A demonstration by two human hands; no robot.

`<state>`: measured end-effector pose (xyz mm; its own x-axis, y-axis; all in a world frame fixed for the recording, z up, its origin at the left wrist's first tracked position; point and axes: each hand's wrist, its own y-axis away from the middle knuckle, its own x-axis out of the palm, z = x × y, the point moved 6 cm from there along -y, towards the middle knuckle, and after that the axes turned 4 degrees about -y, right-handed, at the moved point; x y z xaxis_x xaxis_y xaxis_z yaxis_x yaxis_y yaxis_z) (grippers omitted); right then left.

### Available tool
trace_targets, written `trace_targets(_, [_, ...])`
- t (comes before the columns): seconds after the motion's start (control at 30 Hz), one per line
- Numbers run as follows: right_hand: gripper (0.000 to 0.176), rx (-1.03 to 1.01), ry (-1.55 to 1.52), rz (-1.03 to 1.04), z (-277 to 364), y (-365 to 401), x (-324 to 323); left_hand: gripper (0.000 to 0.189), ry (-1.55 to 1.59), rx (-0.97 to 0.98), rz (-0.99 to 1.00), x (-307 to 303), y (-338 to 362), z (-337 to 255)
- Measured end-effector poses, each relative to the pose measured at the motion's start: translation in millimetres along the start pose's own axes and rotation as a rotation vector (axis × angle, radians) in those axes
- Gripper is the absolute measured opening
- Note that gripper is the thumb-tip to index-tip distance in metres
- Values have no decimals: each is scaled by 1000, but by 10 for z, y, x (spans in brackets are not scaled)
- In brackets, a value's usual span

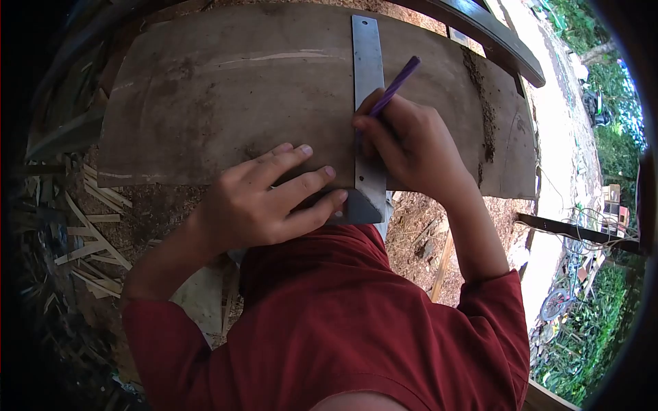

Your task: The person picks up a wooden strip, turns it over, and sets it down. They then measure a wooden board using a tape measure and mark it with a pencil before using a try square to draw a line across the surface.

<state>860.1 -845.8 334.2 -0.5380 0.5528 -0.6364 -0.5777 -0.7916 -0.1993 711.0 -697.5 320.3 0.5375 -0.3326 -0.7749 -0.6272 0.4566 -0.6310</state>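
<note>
A try square [368, 58] lies across a broad brown board [274, 96], its metal blade pointing away from me and its dark stock at the near edge. My left hand [267, 195] rests with spread fingers on the board's near edge. Its index finger and thumb hold the stock's left end, which the hand partly hides. In my right hand [411, 137] a purple pencil [401, 83] is gripped between thumb and fingers, leaning up to the right. The pencil tip is down beside the blade's left edge, partly hidden by the fingers.
Dark dirt streaks [483, 103] mark the board's right side. A dark beam [493, 41] runs beyond the far right corner. Thin wood strips [96, 240] lie heaped at the left, and shavings [418, 226] cover the ground. A bicycle [556, 301] and plants are farther right.
</note>
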Motion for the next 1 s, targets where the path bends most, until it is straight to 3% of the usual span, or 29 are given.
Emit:
trace_targets(0.37, [13,50,24,-34,-69,-178,-77,22,12,0,-12,7,-21,2])
trace_targets(0.43, [12,56,5,-35,-64,-166,-78,9,12,8,-10,8,-21,6])
trace_targets(0.53, [11,53,-41,10,-14,-45,-39,24,16,3,6,-11,-25,16])
trace_targets(0.6, [11,-98,44,56,35,50,17,24,20,-6,3,-5,-21,20])
trace_targets(0.7, [11,-139,24,60,75,76,21,23,27,-6,2,-5,-20,20])
trace_targets(0.73, [11,-135,24,56,87,54,4,23,25,-3,4,-5,-22,17])
trace_targets(0.8, [11,95,-77,66,-32,-47,-37,23,20,2,3,-1,-28,10])
trace_targets(0.93, [12,121,-95,89,-76,-74,-54,23,6,8,1,3,-25,8])
trace_targets(1.0, [12,-209,45,149,105,54,-15,23,8,3,2,-13,-34,17])
